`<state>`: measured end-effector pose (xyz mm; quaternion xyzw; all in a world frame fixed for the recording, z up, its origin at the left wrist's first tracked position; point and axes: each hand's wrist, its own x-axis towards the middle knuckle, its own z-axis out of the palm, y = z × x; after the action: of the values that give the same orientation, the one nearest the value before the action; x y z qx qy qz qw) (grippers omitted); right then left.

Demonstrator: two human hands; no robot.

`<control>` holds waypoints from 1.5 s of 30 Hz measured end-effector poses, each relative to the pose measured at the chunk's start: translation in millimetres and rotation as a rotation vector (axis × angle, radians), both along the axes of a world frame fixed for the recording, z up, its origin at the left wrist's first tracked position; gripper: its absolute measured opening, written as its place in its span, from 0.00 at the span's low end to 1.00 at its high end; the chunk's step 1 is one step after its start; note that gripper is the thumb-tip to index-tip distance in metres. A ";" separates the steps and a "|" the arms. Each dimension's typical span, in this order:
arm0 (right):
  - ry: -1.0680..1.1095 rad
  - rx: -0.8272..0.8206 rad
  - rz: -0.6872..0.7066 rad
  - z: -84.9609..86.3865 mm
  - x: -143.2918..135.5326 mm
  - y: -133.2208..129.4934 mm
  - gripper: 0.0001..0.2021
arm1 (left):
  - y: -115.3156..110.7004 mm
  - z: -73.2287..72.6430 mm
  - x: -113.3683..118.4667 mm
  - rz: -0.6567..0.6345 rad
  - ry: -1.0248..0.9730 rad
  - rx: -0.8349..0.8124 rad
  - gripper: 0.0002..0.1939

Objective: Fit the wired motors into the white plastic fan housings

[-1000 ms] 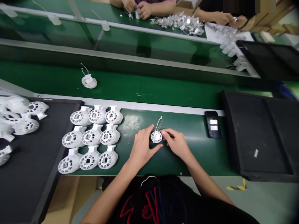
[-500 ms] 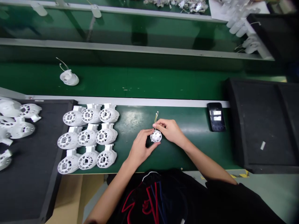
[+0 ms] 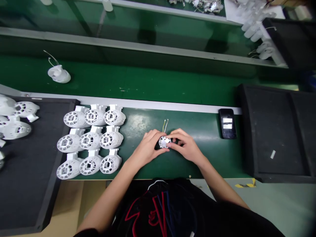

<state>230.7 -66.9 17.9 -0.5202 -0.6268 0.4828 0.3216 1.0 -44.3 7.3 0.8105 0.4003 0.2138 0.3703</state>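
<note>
My left hand [image 3: 149, 146] is closed around the left side of a small round white plastic housing [image 3: 161, 143] with spoked slots, its open face up. My right hand [image 3: 184, 143] comes in from the right, thumb and index finger closed at a small white square piece [image 3: 168, 140] on the housing's face. Whether that piece is fixed to the housing is too small to tell. Thin yellow and white wires [image 3: 165, 125] stick up past the housing's far edge. Left of my hands, white spoked housings [image 3: 90, 140] stand in neat rows on the green bench.
A black tray [image 3: 37, 184] with more white housings lies at the left. On the right are a black phone-like device [image 3: 227, 123] and an upturned-looking black tray [image 3: 278, 135]. One wired white housing [image 3: 59, 74] sits behind the metal rail [image 3: 158, 105]. More parts lie on the upper shelf.
My right hand has shifted from the wires to the face of the housing, pinching at the white square piece. The wires now spread apart. My left hand keeps its hold.
</note>
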 end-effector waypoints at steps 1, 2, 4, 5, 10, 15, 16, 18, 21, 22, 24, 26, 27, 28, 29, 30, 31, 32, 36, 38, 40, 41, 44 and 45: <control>0.009 0.023 -0.005 -2.1 -1.4 -3.8 0.13 | -0.8 -1.8 -0.1 0.007 0.002 0.014 0.27; 0.006 0.051 -0.023 -4.0 -3.7 -6.5 0.12 | -1.9 -3.6 -0.1 0.018 0.003 0.028 0.27; -0.031 0.100 -0.072 -6.7 -9.3 -9.1 0.10 | -4.0 -7.1 0.2 0.037 0.000 0.060 0.27; -0.058 0.122 -0.093 -7.3 -12.0 -9.3 0.09 | -4.8 -8.4 0.5 0.044 0.002 0.079 0.26; -0.133 0.178 -0.091 -5.1 -17.3 -9.1 0.07 | -7.6 -5.8 1.1 0.090 0.094 0.141 0.27; -0.111 0.246 -0.125 -15.8 -18.8 -16.0 0.04 | -10.6 0.3 -1.7 0.077 0.106 0.138 0.30; -0.122 0.267 -0.148 -19.8 -20.2 -16.7 0.04 | -10.4 -0.9 -2.0 0.073 0.103 0.142 0.30; -0.157 0.297 -0.183 -26.0 -24.4 -17.8 0.05 | -10.9 -3.7 -0.6 0.074 0.114 0.149 0.29; -0.206 0.364 -0.240 -27.2 -31.1 -21.0 0.07 | -17.1 0.4 6.3 0.090 0.146 0.164 0.27; -0.219 0.386 -0.245 -26.2 -32.7 -22.6 0.08 | -20.6 5.7 6.4 0.099 0.141 0.176 0.28; -0.238 0.421 -0.227 -24.4 -34.3 -26.1 0.08 | -27.9 22.1 -7.4 0.145 0.106 0.214 0.30; -0.265 0.443 -0.199 -23.5 -33.8 -29.0 0.08 | -33.6 42.5 -50.4 0.290 0.092 0.271 0.27; -0.278 0.455 -0.188 -23.2 -32.7 -29.9 0.08 | -35.6 52.7 -84.4 0.413 0.118 0.303 0.22; -0.287 0.465 -0.174 -22.7 -31.2 -30.5 0.09 | -37.6 62.3 -125.3 0.603 0.188 0.339 0.16; -0.291 0.465 -0.151 -21.7 -29.1 -30.6 0.09 | -39.9 70.9 -170.9 0.801 0.296 0.366 0.13; -0.289 0.458 -0.130 -19.9 -26.6 -30.4 0.11 | -43.0 78.3 -218.0 1.001 0.424 0.367 0.13; -0.282 0.445 -0.121 -17.2 -23.6 -30.1 0.12 | -46.8 84.2 -263.1 1.181 0.550 0.345 0.14; -0.275 0.431 -0.130 -13.5 -20.4 -29.9 0.14 | -51.3 88.6 -302.6 1.294 0.651 0.283 0.15; -0.306 0.506 -0.278 10.1 -11.6 -36.9 0.20 | -64.9 88.1 -354.3 1.396 0.695 0.230 0.15; -0.310 0.594 -0.243 23.6 -15.5 -45.6 0.22 | -69.4 78.5 -308.6 1.345 0.568 0.302 0.16; -0.284 0.626 -0.103 33.9 -26.3 -54.6 0.28 | -78.3 67.8 -232.1 1.228 0.188 0.275 0.17; -0.271 0.615 -0.020 37.1 -32.7 -58.4 0.31 | -84.5 63.2 -189.3 1.083 -0.035 0.124 0.14; -0.251 0.539 0.099 41.4 -45.6 -67.2 0.41 | -100.5 52.8 -75.6 0.549 -0.546 -0.522 0.12; -0.256 0.512 0.093 42.7 -46.0 -69.5 0.43 | -102.0 49.8 -48.6 0.450 -0.705 -0.686 0.13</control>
<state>184.7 -136.4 60.6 -0.4498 -0.7869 0.2535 0.3381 -47.6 -146.3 57.1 0.4165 0.4622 0.4039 0.6707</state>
